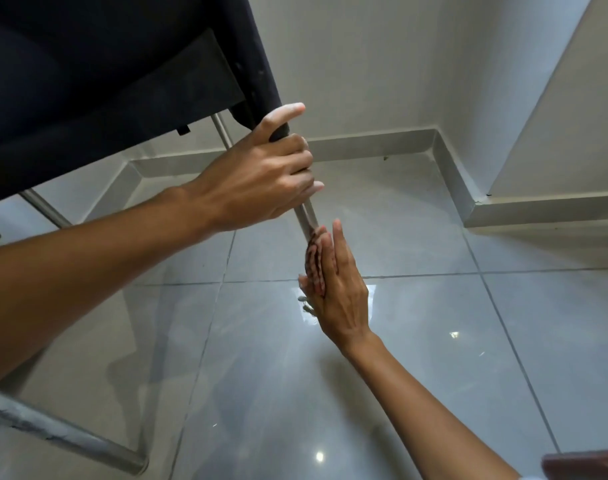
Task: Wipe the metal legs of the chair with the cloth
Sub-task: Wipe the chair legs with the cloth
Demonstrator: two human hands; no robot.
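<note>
Mid-task by the look of it: left hand [261,178] is gripping the top of the chair's metal leg [307,216], fingers curled tight around the tube just under the dark seat [88,81], steadying the tilted chair. Right hand [333,285] is pressing flat, fingers straight and together, against the lower stretch of that same leg, with the cloth [314,261] sandwiched between palm and tube; only a reddish patterned edge of it is showing, and the leg below is hidden behind the hand. Judging progress: one leg is being worked, and the bare part between the two hands is looking clean and shiny, but can't tell if that is from wiping. Other legs probably left: a thin one [221,129] behind, another [46,211] at left, and a scuffed, dull bar [53,434] at bottom left looking grimy. Materials: legs are round brushed steel tubes, smooth; seat is matte dark fabric or plastic, hard to say which; cloth is thin and soft, bunching. Floor [364,375] is glossy grey tile reflecting lights, with a tile skirting [364,142] along pale walls.
</note>
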